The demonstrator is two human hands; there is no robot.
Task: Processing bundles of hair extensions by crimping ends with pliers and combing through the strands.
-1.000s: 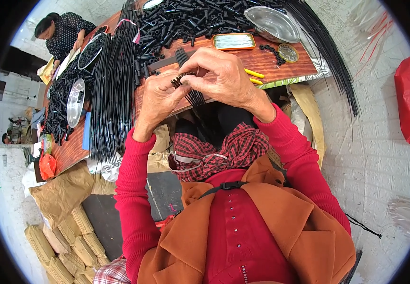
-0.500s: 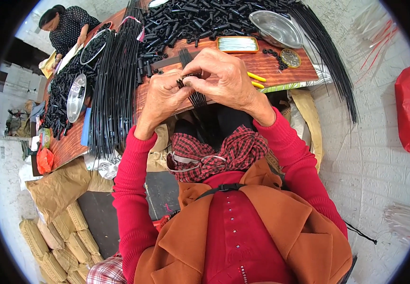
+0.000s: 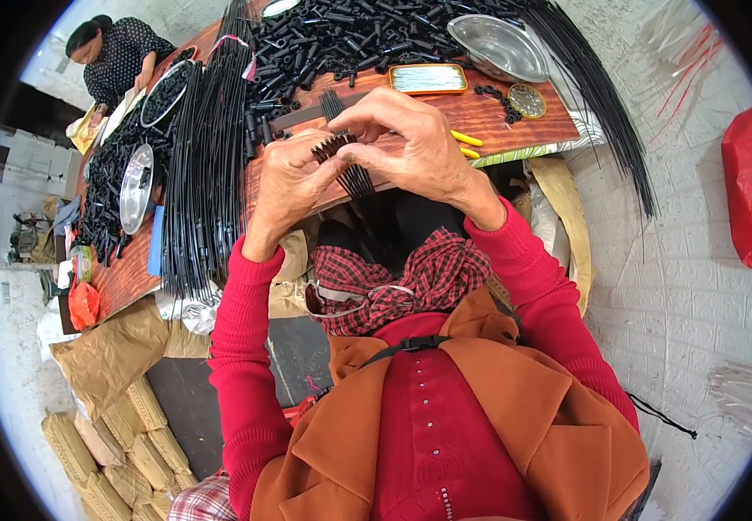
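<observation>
My left hand (image 3: 293, 178) is closed, its thumb and fingers pinching a short dark row of small toothed pieces (image 3: 332, 146). My right hand (image 3: 410, 143) is closed at the right end of the same row, with thumb and index finger nearly meeting there. A narrow bundle of thin black rods (image 3: 357, 182) runs beneath both hands, its far ends fanning out over the table and its near part hanging toward my lap. How the row joins the rods is hidden by my fingers. Just right of my right hand lie yellow-handled pliers (image 3: 467, 139).
On the reddish wooden table (image 3: 528, 139) are a heap of black tubular parts (image 3: 341, 39), a large rod bundle (image 3: 206, 165), a yellow tray of thin pins (image 3: 428, 79), a metal bowl (image 3: 502, 52) and a small round dish (image 3: 527, 101). A co-worker (image 3: 119, 61) sits at far left.
The toothed row has turned up into fuller view between my hands. My fingers have shifted slightly along it, and both hands remain at nearly the same place.
</observation>
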